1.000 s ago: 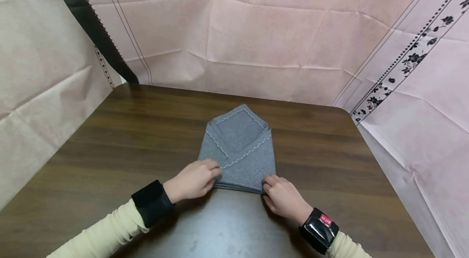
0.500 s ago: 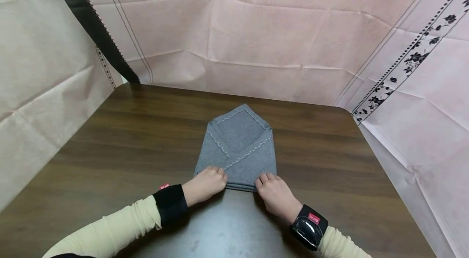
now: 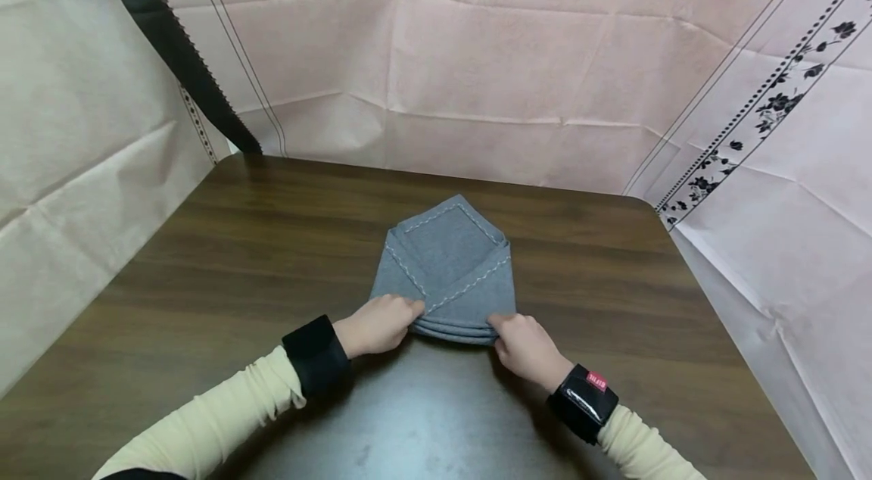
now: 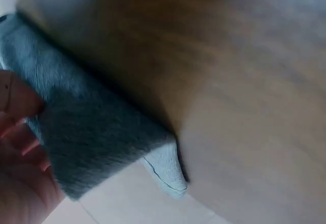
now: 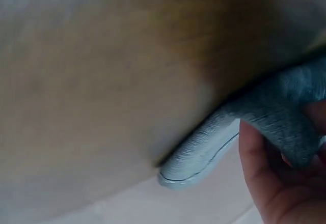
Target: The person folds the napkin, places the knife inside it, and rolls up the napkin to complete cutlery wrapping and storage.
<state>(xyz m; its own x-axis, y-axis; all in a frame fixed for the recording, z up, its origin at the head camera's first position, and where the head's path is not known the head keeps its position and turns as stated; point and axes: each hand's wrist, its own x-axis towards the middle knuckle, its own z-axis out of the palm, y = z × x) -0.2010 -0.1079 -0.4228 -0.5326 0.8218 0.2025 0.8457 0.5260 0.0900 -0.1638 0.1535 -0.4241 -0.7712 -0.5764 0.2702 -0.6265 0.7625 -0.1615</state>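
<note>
A grey-blue folded cloth with white dashed stitching lies near the middle of the table, its far end coming to a point. My left hand pinches the left part of its near edge, thumb against fingers. At the right near corner, my right hand grips the layers in the same way. Between the two hands the near edge bows and shows several stacked layers. In the left wrist view a flap of the cloth hangs past the fingers. The right wrist view shows the cloth bunched between thumb and fingers.
The brown wood-grain table reaches back to a pale pink creased sheet hung behind it. A black strip runs down the sheet at the left, and a floral border at the right.
My left hand first slid inward along the near edge, then moved slightly away from me. The right hand shifted inward, then back outward. The cloth's near edge has risen and bowed.
</note>
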